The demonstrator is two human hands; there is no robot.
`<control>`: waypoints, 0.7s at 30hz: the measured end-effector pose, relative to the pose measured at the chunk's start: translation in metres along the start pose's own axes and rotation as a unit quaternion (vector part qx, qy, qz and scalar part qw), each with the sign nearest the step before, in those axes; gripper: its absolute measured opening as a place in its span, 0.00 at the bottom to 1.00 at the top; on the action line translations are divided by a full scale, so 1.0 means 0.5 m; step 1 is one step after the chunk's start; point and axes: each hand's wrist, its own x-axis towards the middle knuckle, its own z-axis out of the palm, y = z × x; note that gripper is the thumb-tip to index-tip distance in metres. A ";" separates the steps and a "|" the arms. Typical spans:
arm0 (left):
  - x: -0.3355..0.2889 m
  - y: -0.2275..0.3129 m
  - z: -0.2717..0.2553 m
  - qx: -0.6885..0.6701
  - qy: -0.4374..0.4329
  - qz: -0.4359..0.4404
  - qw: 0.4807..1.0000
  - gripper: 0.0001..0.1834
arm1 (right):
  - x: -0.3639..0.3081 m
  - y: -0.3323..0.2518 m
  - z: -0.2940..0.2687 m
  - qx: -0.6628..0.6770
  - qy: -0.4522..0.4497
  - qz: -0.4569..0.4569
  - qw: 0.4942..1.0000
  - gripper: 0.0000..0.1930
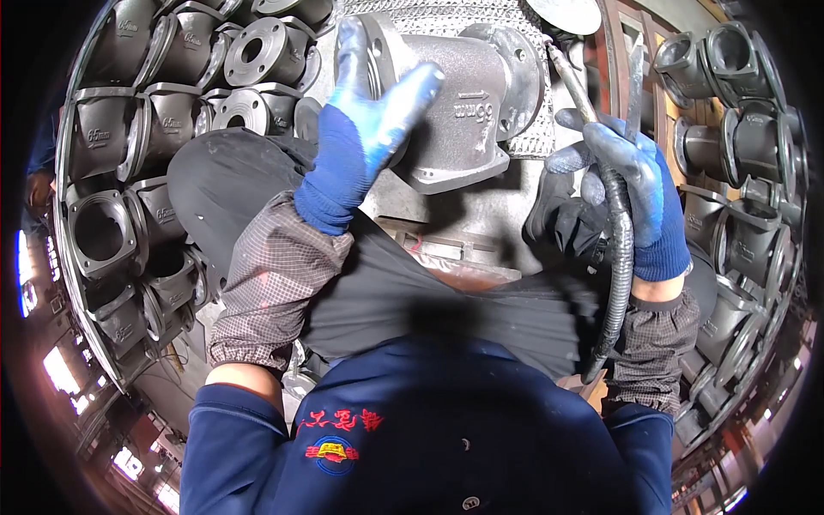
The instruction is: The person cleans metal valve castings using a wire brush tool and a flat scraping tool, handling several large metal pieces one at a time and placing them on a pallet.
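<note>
A grey cast-metal valve body (pixel 455 103) with round flanges at both ends and a squarish flange facing me lies in front of me. At its left flange is my left hand (pixel 365 120) in a blue coated glove, thumb and fingers spread. Whether the glove touches the metal I cannot tell. To the right of the casting, my right hand (pixel 631 176), gloved alike, is closed around a black ribbed hose (pixel 618 266) with a thin metal tube (pixel 571 81) at its front. A narrow flat blade-like strip (pixel 635 90) rises beside that hand; whether it is held is unclear.
Stacked similar castings (pixel 103 129) line the left side, and more castings (pixel 738 137) stand at the right. Under the valve body lies a patterned, textured mat (pixel 532 142). A pale round disc (pixel 566 13) shows at the top. My legs (pixel 249 184) flank the work spot.
</note>
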 end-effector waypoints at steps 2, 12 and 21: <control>0.013 0.001 0.000 -0.022 -0.027 -0.037 0.999 0.46 | 0.000 -0.022 0.004 0.048 -0.012 0.052 0.997 0.19; 0.033 -0.037 -0.058 -0.281 -0.019 -0.237 0.930 0.30 | 0.001 -0.047 0.001 0.359 -0.033 0.446 0.819 0.14; 0.023 -0.036 -0.049 -0.297 0.003 -0.223 0.929 0.23 | -0.015 -0.055 0.036 0.399 -0.096 0.516 0.752 0.18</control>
